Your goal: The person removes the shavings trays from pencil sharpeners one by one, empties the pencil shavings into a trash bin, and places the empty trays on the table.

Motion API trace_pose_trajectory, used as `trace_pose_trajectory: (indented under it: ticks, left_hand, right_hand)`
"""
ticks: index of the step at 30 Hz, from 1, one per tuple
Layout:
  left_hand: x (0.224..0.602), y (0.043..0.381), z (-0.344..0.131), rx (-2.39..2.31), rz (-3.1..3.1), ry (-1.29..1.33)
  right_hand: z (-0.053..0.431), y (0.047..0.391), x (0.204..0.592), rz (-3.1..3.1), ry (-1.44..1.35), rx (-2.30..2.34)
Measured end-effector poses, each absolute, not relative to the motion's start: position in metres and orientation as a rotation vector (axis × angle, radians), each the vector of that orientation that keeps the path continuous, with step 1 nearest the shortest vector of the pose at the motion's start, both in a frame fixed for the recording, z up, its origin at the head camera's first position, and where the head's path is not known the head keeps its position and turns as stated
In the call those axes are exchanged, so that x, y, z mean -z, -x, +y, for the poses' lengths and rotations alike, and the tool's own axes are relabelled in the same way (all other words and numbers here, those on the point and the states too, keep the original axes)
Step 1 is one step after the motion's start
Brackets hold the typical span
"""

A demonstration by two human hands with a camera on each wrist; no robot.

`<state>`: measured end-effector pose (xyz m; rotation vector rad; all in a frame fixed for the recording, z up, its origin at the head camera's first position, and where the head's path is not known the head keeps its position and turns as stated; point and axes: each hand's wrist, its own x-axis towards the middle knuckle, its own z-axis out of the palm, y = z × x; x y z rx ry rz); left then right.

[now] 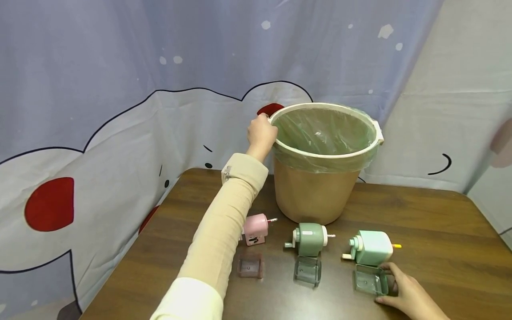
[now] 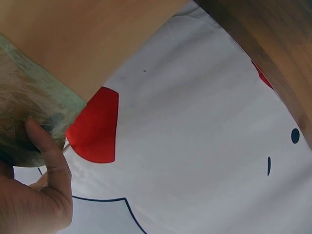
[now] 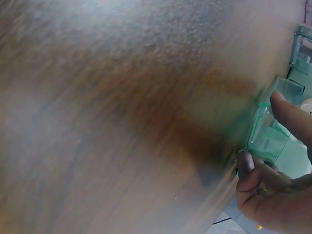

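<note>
My left hand [image 1: 262,134] grips the left rim of a beige trash bin [image 1: 316,195]. A thin green plastic bag [image 1: 328,129] lines the bin and folds over its rim. In the left wrist view, a finger of the hand lies against the bag [image 2: 44,102]. Low at the right, my right hand [image 1: 408,291] pinches a clear green shavings drawer [image 1: 365,283] between thumb and fingers. This drawer lies just in front of a mint crank pencil sharpener [image 1: 375,247] with a yellow-orange pencil end sticking out. The right wrist view shows the fingertips at the drawer's edges [image 3: 258,126].
A dark green crank sharpener [image 1: 311,240] stands mid-table, a grey-green drawer [image 1: 308,270] before it. Further left are a pink sharpener [image 1: 256,226], partly behind my left sleeve, and a pinkish drawer [image 1: 250,266]. The wooden table [image 1: 424,222] meets a patterned cloth [image 1: 120,133] behind.
</note>
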<state>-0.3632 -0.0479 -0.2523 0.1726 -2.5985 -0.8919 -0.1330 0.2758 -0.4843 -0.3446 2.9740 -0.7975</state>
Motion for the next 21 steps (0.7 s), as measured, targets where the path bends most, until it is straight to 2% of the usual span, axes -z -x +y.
trace_pose_trajectory:
  ticks: [8,16,21]
  left_hand:
    - [0.253,0.367,-0.046,0.913,-2.587,-0.17]
    - [0.271,0.361,-0.066,1.32,-2.451,-0.133]
    - [0.285,0.349,-0.08,1.395,-2.416,-0.027]
  right_hand:
    - [0.278,0.133,0.472,3.065,0.354,0.666]
    - [0.275,0.134,0.446,3.132,0.464,0.622]
    - [0.269,0.136,0.435,3.087,0.446,0.632]
